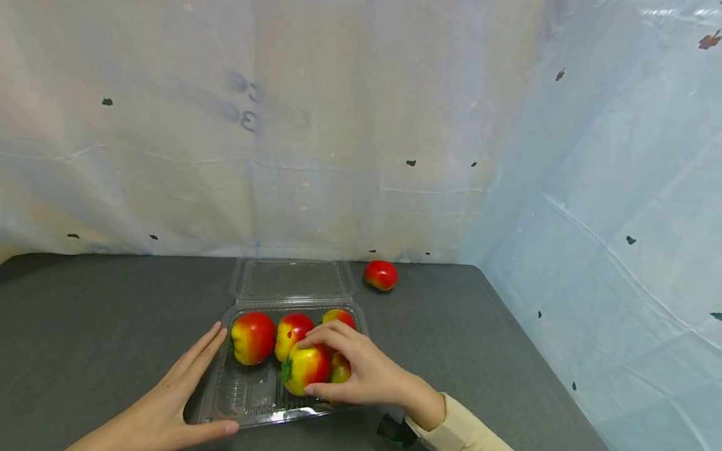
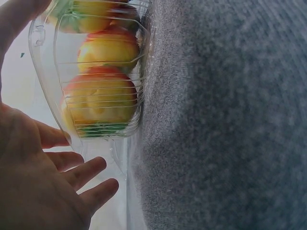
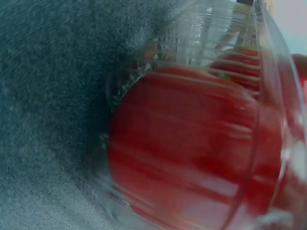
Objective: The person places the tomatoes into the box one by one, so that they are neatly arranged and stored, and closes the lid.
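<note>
A clear plastic clamshell box [image 1: 210,398] stands on the grey table with several red-and-yellow fruits inside, among them one at the left [image 1: 253,339] and one in the middle [image 1: 292,334]. My right hand [image 1: 369,366] reaches over the box and grips a fruit with a green calyx [image 1: 307,371] between thumb and fingers. At the box's left side is my left hand [image 1: 166,401], its fingers extended and thumb apart near the front corner. In the left wrist view, fingertips touch the clear wall. A red fruit [image 3: 177,143] shows blurred through plastic in the right wrist view.
The box's clear lid [image 1: 293,279] lies folded back toward the rear. Beyond its right side a single red fruit [image 1: 380,275] sits on the table [image 1: 451,338]. Whitish plastic sheeting [image 1: 338,125] hangs behind and along the right edge.
</note>
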The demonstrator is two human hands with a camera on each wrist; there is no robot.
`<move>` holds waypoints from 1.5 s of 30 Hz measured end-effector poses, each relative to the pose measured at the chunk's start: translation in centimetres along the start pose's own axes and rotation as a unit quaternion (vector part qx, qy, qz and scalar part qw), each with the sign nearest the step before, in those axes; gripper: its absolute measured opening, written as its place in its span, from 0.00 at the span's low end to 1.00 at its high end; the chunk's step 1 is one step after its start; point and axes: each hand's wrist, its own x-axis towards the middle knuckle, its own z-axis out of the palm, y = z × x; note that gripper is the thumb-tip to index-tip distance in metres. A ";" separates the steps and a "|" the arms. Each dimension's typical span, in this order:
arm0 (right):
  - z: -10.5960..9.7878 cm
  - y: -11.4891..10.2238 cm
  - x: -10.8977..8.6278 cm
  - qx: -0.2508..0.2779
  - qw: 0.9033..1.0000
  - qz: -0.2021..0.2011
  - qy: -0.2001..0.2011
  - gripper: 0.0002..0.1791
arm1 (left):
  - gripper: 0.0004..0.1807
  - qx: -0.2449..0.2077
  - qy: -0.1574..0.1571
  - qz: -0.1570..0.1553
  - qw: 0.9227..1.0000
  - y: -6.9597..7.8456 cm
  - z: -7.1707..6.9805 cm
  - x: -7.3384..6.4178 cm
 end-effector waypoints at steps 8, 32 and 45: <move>0.6 0.1 0.0 -0.051 0.998 -0.005 -0.042 0.26 | 0.64 0.001 0.007 0.006 1.000 0.0 0.0 -0.1; 0.0 -0.2 -0.2 -0.062 0.995 0.030 -0.066 0.26 | 0.64 -0.003 -0.004 0.004 1.000 -0.1 0.0 0.0; -2.6 0.6 -0.4 -0.023 0.999 0.042 0.025 0.24 | 0.63 0.000 0.004 0.027 1.000 -0.6 0.2 0.1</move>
